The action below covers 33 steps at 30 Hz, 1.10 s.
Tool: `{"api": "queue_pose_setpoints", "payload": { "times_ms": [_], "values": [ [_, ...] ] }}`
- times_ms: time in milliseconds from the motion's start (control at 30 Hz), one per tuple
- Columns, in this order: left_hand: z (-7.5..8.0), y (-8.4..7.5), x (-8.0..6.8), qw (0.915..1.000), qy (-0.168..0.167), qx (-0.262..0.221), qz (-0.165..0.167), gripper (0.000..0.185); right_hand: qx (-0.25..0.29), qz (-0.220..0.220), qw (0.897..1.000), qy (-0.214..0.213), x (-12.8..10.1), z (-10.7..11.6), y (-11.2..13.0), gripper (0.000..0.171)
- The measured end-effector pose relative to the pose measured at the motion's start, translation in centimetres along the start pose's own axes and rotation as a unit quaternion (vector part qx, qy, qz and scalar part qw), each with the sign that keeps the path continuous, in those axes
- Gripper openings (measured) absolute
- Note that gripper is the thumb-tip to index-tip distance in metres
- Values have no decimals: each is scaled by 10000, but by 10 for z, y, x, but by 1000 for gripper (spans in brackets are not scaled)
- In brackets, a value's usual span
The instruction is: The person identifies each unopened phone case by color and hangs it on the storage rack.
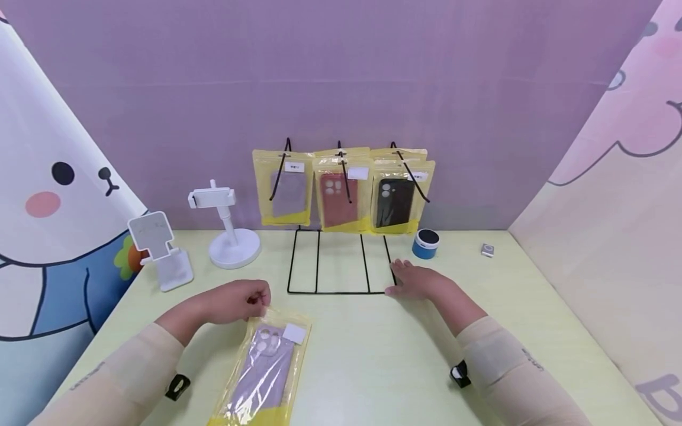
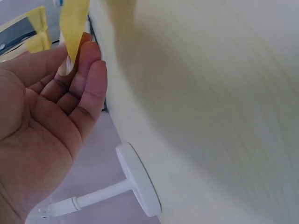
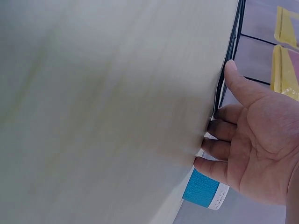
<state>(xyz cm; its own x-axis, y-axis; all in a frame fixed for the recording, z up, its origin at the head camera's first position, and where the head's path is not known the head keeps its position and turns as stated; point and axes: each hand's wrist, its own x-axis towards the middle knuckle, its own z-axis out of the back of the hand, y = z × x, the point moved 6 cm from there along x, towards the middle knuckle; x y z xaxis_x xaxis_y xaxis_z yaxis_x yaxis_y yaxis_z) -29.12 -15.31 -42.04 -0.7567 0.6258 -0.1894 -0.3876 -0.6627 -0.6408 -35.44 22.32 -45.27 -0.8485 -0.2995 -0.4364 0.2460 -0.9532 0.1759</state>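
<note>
At the lower left of the head view my left hand [image 1: 240,299] pinches the top edge of a clear-and-yellow pouch [image 1: 303,361]. Inside the pouch lies a purple phone case [image 1: 263,367] with camera cutouts and a white label. The left wrist view shows the yellow pouch edge [image 2: 74,28] between thumb and fingers. My right hand [image 1: 418,281] touches the front right corner of a black wire display rack [image 1: 341,292], fingers extended. In the right wrist view its thumb lies at the rack's bar [image 3: 232,44]. Pouched phone cases in purple [image 1: 288,192], red [image 1: 339,201] and black [image 1: 394,204] hang from the rack's hooks.
Left of the rack stand a white round-based phone holder [image 1: 234,248] and a white folding phone stand [image 1: 173,269]. A blue-and-white cylinder [image 1: 425,248] sits right of the rack, and a small grey-white device [image 1: 487,250] lies farther right. A purple wall [image 1: 341,83] closes off the back.
</note>
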Motion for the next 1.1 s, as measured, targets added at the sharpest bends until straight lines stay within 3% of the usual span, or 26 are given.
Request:
{"api": "queue_pose_setpoints", "payload": {
  "times_ms": [100, 233, 467, 667, 800, 967, 1100],
  "values": [
    [4, -5, -1, 9999, 23, -104, -64, 2, 3, 23, 10000, -12, -1, 0, 1, 85],
    [16, -15, -1, 9991, -204, -273, -254, 5, -45, 58, 10000, -1, -2, 0, 2, 84],
    [54, -35, -12, 9894, -1113, -736, -579, 9, -87, 75, 9999, -17, -2, 0, 2, 83],
    [80, -51, -23, 9799, -1849, -670, -336, 10, -54, 43, 10000, -14, -3, -1, 2, 83],
    [95, -60, -28, 9670, -2476, -536, -278, 11, -77, 18, 10000, -23, -3, 0, 3, 83],
    [116, -69, -32, 9423, -3295, -543, -220, 19, -82, 67, 9999, -36, -2, 0, 3, 84],
    [129, -77, -35, 9248, -3755, -542, -283, 21, -80, 64, 9999, -17, -2, 0, 3, 84]
  ]
}}
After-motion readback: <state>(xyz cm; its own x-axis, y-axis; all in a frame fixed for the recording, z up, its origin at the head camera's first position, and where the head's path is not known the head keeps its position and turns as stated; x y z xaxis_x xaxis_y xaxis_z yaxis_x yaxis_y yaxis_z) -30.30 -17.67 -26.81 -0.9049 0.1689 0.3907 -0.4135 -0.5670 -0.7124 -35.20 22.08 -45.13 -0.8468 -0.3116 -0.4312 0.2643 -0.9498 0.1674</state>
